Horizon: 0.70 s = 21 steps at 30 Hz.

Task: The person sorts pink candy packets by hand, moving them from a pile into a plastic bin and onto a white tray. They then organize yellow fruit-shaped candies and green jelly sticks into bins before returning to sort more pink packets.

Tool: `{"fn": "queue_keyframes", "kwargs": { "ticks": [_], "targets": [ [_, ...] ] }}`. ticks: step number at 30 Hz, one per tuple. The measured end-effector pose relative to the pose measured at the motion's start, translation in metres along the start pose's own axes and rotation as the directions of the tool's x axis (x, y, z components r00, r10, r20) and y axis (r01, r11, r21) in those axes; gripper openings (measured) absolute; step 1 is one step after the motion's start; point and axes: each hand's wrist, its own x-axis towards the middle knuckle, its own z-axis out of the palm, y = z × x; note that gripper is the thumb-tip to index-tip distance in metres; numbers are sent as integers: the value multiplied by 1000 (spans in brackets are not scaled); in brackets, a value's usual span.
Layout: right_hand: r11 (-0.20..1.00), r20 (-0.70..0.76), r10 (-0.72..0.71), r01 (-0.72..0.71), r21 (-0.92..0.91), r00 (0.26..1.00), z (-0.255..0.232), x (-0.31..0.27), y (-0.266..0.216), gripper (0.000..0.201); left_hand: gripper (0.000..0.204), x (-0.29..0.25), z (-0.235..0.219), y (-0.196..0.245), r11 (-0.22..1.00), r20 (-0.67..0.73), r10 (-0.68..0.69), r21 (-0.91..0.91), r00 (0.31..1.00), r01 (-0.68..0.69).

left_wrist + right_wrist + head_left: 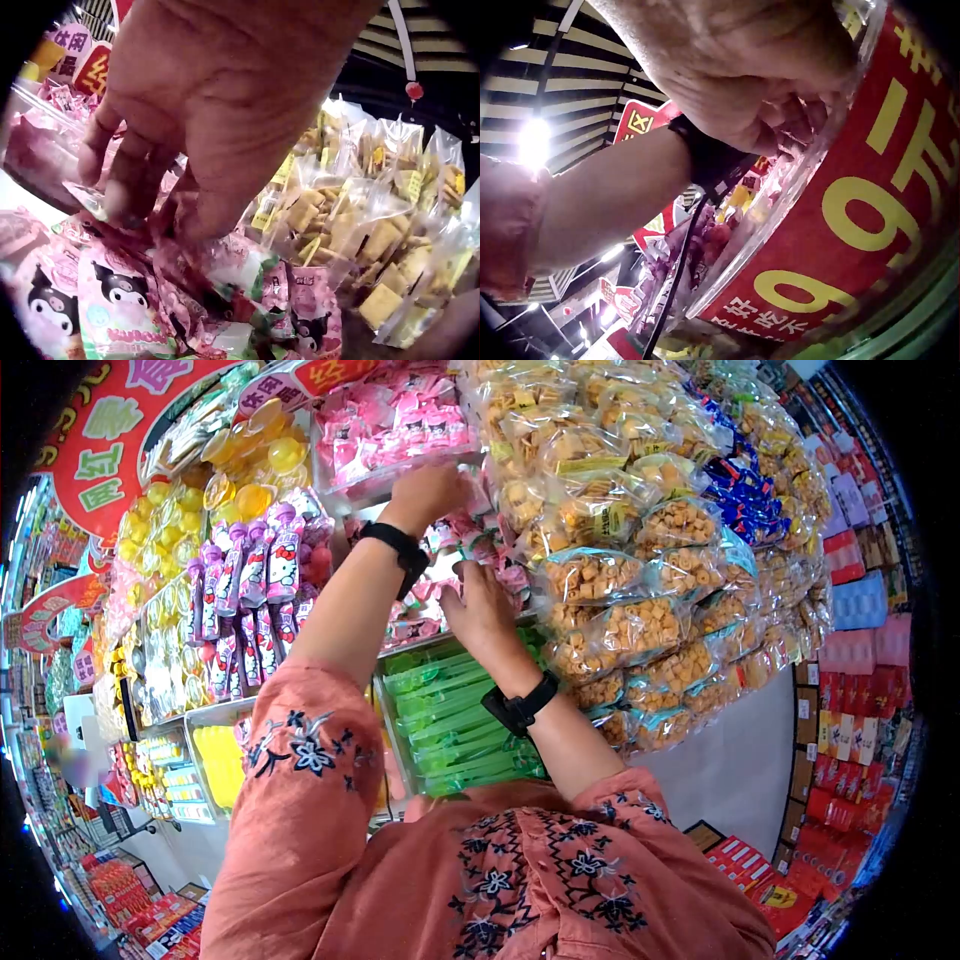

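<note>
Pink packets with a black-and-white cartoon figure (120, 292) fill a bin below my left hand (217, 97). Its bent fingers and thumb pinch a crumpled pink packet among them in the left wrist view. In the head view my left hand (428, 498) is at the bin's far part, just below an upper tray of pink packets (400, 425). Nearer my body, my right hand (485, 618) reaches over the same bin, thumb and forefinger apart beside the packets. The right wrist view has my right hand (742, 82) behind the bin's clear rim, fingertips partly hidden.
Bagged golden snacks (640, 625) are heaped to the right. Green sticks (460, 720) fill a compartment nearer me. Purple cartoon packets (255, 570) stand left, beside yellow items (160, 530). A red price sign (847, 217) wraps the bin's front.
</note>
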Motion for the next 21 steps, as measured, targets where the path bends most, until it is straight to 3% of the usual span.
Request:
{"fn": "queue_keyframes", "kwargs": {
  "ticks": [3,5,8,12,16,19,21],
  "targets": [
    [1000,-22,-21,21,-6,1000,2,1,2,34,50,-7,-31,-10,1000,393,-18,6,919,17],
    [1000,-21,-6,6,-12,1000,6,-1,2,33,51,-17,-30,-11,984,89,19,-180,996,-3],
    [1000,-18,7,-8,-22,1000,8,-1,3,31,63,-10,-8,-14,965,-203,41,-247,978,-91],
    [1000,-26,-17,17,-23,1000,7,-1,7,29,64,10,25,-8,951,-107,-18,-308,994,-16],
    [1000,-25,2,-1,18,1000,8,0,8,27,66,13,26,9,975,63,-75,-205,995,86],
    [1000,-14,-18,18,18,1000,7,0,8,26,59,23,31,-4,989,158,80,-138,984,-58],
    [999,-46,-38,38,6,998,8,0,7,24,53,27,48,-19,968,282,252,-56,926,-247]
  ]
}}
